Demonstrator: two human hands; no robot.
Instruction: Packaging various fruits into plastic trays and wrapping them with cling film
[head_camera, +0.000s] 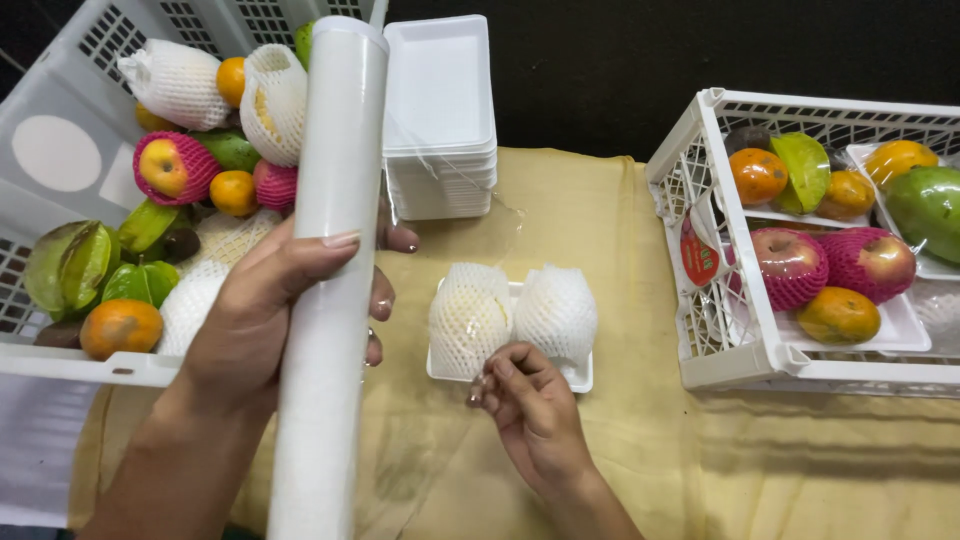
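1. 2 bare hands show in my view. My left hand is wrapped around a long smooth white roll of cling film, fingers closed on the tube, thumb across its front.
2. My right hand has its fingertips pinched together on the clear film sheet at the near edge of a small white foam tray.
3. That tray sits on the cloth at mid-table and carries 2 rounded fruits in white foam netting, side by side and touching; the mesh is soft and diamond-patterned.
4. 1 thin, glossy, see-through sheet runs from the roll over the tray; I can only make out its edge by faint glints.
5. 1 stack of white foam trays, rectangular with rounded corners, stands behind the wrapped pair; I cannot count the layers.
6. 1 pale grey slatted plastic crate on the left holds loose fruit: oranges, green starfruit, netted pieces in white and pink.
7. 1 white lattice crate on the right holds trays with 2 apples in pink netting, oranges and green fruit.
8. 1 wrinkled yellowish cloth covers the table.
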